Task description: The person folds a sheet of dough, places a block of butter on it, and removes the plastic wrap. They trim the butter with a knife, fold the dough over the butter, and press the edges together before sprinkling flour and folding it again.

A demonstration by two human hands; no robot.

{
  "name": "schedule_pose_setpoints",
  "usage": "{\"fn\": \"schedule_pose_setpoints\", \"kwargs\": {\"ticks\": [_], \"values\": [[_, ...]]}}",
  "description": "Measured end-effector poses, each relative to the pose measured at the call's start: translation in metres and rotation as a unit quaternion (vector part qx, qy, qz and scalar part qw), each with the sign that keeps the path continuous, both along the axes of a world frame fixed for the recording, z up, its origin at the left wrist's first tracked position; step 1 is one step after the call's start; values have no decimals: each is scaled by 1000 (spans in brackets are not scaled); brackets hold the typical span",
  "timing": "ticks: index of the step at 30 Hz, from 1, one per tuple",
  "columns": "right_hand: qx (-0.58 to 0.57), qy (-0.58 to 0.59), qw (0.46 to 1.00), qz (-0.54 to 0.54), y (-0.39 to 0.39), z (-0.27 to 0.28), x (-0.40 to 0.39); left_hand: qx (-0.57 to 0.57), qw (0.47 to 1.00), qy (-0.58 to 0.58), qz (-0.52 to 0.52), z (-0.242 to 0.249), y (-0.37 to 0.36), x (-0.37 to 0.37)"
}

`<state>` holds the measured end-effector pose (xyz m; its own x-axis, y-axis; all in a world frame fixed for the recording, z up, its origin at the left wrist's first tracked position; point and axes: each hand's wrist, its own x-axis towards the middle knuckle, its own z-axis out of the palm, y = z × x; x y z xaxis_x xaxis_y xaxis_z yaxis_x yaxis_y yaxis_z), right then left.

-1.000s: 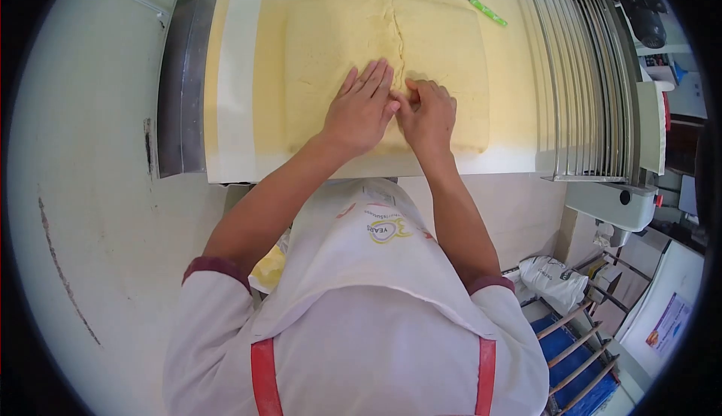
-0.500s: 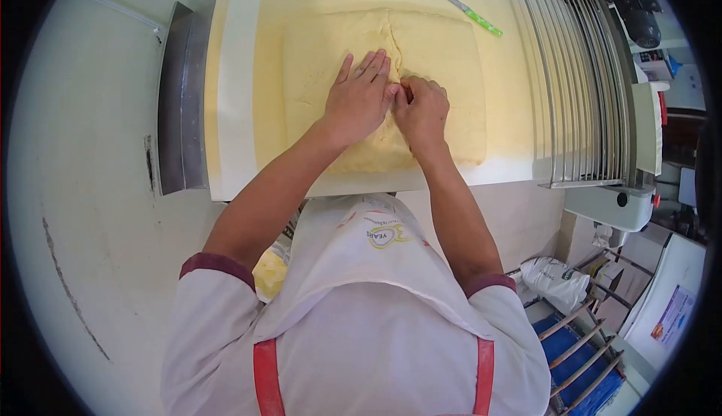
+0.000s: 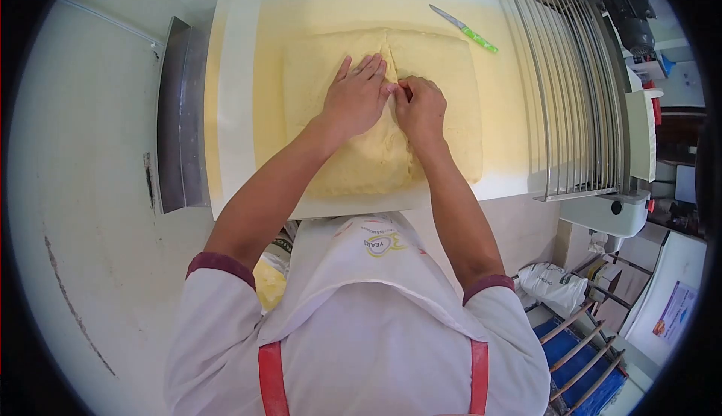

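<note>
A large, pale yellow slab of dough (image 3: 444, 126) lies on the work surface, with a seam running down its middle from the far edge toward me. My left hand (image 3: 357, 94) rests flat on the dough just left of the seam, fingers stretched out and a little apart. Right at the seam, my right hand (image 3: 421, 106) has its thumb and fingers pinched together on the dough edge. The thumbs of both hands are close together there. A knife (image 3: 464, 28) with a green patterned handle lies beyond the dough's far right corner.
The dough sits on a pale belt (image 3: 237, 100) dusted yellow. A metal wire guard (image 3: 568, 92) stands at the right, and a metal tray edge (image 3: 177, 115) at the left. A white bag (image 3: 553, 286) lies on a rack at lower right.
The camera view has tilted, so the table and dough appear lower. Relative to the dough, both hands have slid slightly along the seam toward its far edge.
</note>
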<state>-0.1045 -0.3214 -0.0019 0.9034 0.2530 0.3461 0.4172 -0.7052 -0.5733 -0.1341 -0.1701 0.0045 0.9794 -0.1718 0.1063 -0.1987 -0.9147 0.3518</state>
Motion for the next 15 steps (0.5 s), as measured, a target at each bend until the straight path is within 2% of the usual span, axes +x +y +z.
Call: {"fn": "schedule_pose_setpoints", "kwargs": {"ticks": [2, 3, 6, 11, 14, 15], "values": [[56, 99, 993, -31, -1, 17, -4, -46, 996, 77, -12, 18, 9, 7], [85, 147, 984, -46, 1, 25, -2, -45, 998, 46, -2, 16, 12, 14], [-2, 23, 998, -54, 18, 14, 20, -32, 999, -11, 17, -4, 11, 24], [-23, 58, 998, -17, 14, 0, 31, -28, 999, -23, 4, -8, 14, 33], [11, 97, 994, -40, 16, 22, 35, -155, 988, 20, -11, 13, 34, 34], [26, 112, 992, -57, 18, 26, 39, -177, 984, -24, 25, 15, 44, 37]]}}
